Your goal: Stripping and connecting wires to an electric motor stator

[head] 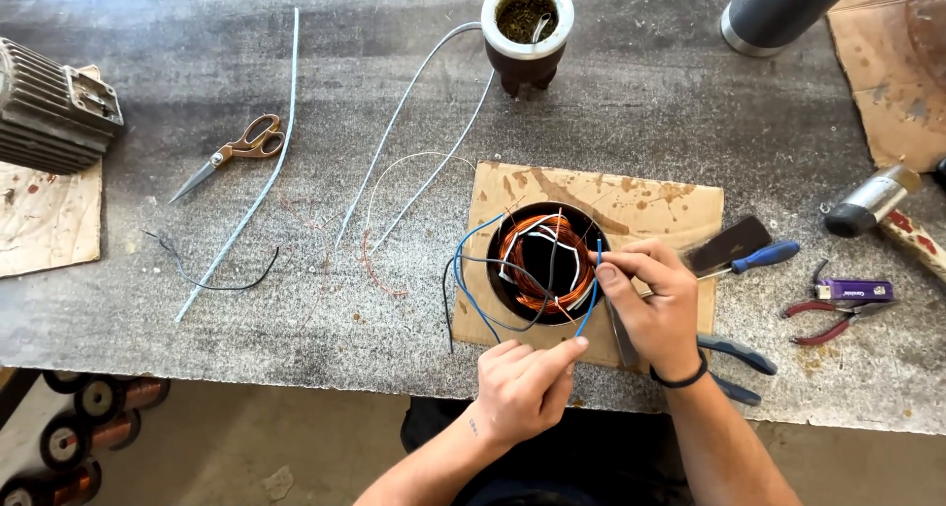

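Blue wire (594, 291) pinched at both ends: top by right hand (650, 304) fingertips at the stator (545, 260) rim, bottom by left hand (522, 388) thumb and forefinger, closed. Stator on cardboard (631, 205) just left of right fingers; pliers (734, 363) under right wrist; scissors (232, 153) far left.

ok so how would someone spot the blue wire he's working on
Start at the stained cardboard sheet near the bench's front edge, where the round copper-wound stator sits. The blue wire runs between both hands, right hand at the rim, left hand below. It is short and bright blue, unlike the long pale ones.
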